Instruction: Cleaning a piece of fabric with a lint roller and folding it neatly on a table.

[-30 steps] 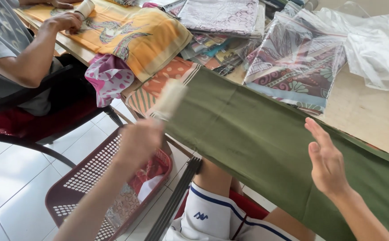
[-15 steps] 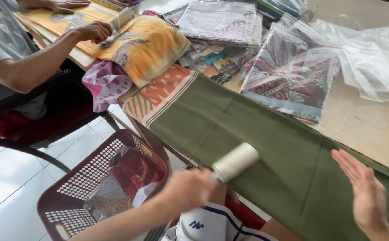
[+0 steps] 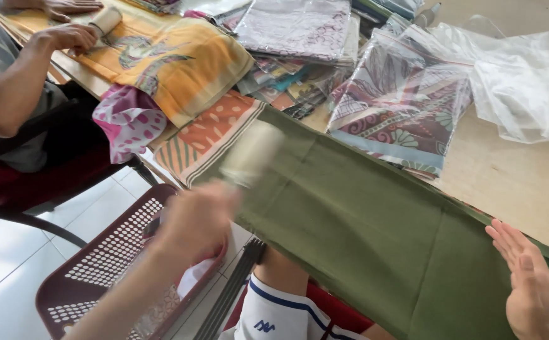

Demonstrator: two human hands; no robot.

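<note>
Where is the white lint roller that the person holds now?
In the head view, the lint roller is left of centre, held in the left hand on the green cloth, beside the orange patterned fabric.

Across the lower middle of the frame lies a plain olive-green cloth (image 3: 362,214), unpatterned, with a blurred cream-white roller (image 3: 252,153) over its upper left end. Left of it sits an orange cloth (image 3: 208,135) with pale spots and striped edges in green and white. In the upper left, a yellow cloth (image 3: 189,60) carries grey-green curling figures. Just below that hangs a pink-and-white flowered cloth (image 3: 126,123). Right of centre, a bagged cloth (image 3: 406,107) shows purple, maroon and teal swirls with a light blue border. At the lower left stands a dark red basket (image 3: 92,271) with perforated walls. The table (image 3: 507,176) is pale tan.
</note>
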